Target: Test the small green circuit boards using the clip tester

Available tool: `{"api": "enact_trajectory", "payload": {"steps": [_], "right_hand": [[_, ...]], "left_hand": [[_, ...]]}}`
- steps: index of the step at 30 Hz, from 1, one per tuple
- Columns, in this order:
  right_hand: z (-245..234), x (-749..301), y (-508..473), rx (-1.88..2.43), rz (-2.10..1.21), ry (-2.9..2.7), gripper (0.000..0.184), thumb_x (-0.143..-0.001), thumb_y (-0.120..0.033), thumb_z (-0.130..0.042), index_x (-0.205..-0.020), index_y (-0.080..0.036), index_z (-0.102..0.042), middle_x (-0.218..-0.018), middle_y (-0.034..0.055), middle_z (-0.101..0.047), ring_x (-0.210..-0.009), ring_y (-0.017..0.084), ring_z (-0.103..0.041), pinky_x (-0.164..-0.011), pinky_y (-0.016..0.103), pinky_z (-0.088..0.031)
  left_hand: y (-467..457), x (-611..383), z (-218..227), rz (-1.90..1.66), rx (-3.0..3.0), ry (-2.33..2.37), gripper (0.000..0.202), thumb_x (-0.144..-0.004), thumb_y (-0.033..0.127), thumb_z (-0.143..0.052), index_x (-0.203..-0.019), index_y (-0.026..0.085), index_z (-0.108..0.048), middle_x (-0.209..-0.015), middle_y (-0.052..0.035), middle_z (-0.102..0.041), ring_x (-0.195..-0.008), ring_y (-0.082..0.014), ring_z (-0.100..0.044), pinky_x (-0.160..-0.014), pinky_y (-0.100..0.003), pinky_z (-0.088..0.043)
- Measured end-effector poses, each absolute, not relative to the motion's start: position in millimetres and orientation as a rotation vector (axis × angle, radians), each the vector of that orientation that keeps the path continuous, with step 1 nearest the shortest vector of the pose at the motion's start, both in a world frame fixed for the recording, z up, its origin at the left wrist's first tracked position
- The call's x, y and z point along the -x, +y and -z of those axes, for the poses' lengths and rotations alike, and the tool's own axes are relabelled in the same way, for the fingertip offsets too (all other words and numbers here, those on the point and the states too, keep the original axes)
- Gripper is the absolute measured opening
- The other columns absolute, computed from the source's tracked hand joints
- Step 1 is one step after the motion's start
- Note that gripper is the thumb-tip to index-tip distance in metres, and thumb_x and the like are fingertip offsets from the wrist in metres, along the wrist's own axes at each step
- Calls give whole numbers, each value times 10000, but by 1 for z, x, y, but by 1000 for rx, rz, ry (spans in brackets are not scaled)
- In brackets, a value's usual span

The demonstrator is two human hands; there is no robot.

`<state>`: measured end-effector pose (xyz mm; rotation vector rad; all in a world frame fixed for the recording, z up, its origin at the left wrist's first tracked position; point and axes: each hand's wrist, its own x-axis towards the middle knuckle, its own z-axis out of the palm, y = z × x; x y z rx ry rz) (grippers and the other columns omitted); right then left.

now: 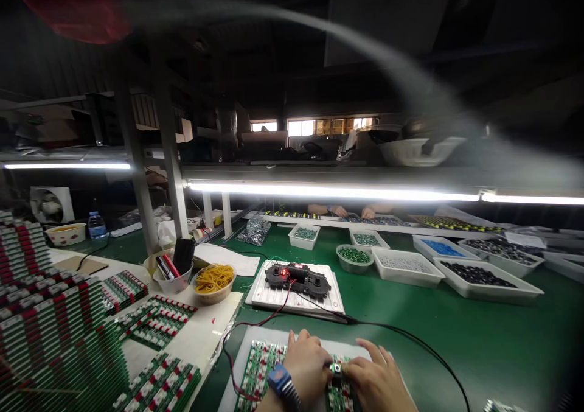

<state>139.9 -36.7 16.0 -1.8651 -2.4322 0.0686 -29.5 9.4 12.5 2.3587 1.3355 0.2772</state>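
Observation:
A panel of green circuit boards (260,363), dotted with white and red parts, lies on a pale mat (235,380) at the bottom centre. My left hand (305,366) is over the panel, wearing a blue wrist strap (280,378). Its fingertips close in against a small black square part (336,369) with a light centre. From the other side, my right hand (378,377) pinches toward the same part, its outer fingers raised. The part sits at the panel's surface; whether it is fixed there I cannot tell. Beyond the hands, a black wired device (298,281) with glowing red lights rests on a white tray (337,305).
Stacked circuit boards (59,339) rise on the left. A bowl of yellow rubber bands (214,281) and a tub of pens (171,272) stand nearby. Trays of small parts (406,269) line the back right. A black cable (410,333) curves right. A co-worker's hands (351,211) show behind.

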Motion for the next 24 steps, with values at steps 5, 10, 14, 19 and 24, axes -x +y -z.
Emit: {"api": "enact_trajectory", "payload": {"steps": [5, 10, 14, 19, 24], "right_hand": [[-18, -138, -43, 1851, -58, -2428, 477, -803, 12, -344, -989, -258, -691, -1039, 33, -721, -1324, 371, -387, -1043, 617, -234], [-23, -133, -43, 1836, -17, -2409, 409, -844, -11, -389, -929, -248, -711, -924, 25, -732, -1308, 346, -406, -1056, 546, -250], [-23, -134, -40, 1826, 20, -2333, 278, -857, -45, -468, -807, -199, -694, -840, 18, -709, -1119, 298, -526, -943, 432, -362], [-23, -141, -39, 1764, -26, -2262, 279, -837, -49, -497, -868, -239, -698, -885, -14, -711, -1077, 286, -516, -873, 416, -368], [-26, -147, -40, 1731, -150, -2263, 309, -822, -93, -504, -831, -305, -728, -814, -28, -713, -1031, 259, -535, -823, 379, -373]], "left_hand": [[9, 30, -10, -305, -2360, 1347, 282, -790, 305, -585, -1026, 292, -738, -1038, -79, -665, -1068, -293, -499, -995, -503, -352], [8, 29, -11, -318, -2373, 1346, 291, -801, 314, -573, -1041, 282, -734, -1022, -73, -668, -1059, -277, -482, -971, -448, -362], [7, 28, -15, -320, -2396, 1361, 260, -787, 304, -602, -997, 253, -747, -979, -88, -671, -1060, -286, -465, -973, -450, -348], [6, 31, -22, -334, -2415, 1345, 230, -806, 333, -611, -982, 268, -744, -997, -73, -674, -1056, -279, -475, -1011, -486, -314], [5, 36, -27, -281, -2422, 1280, 225, -798, 364, -622, -980, 323, -748, -939, -38, -696, -1002, -267, -509, -911, -437, -402]]}}
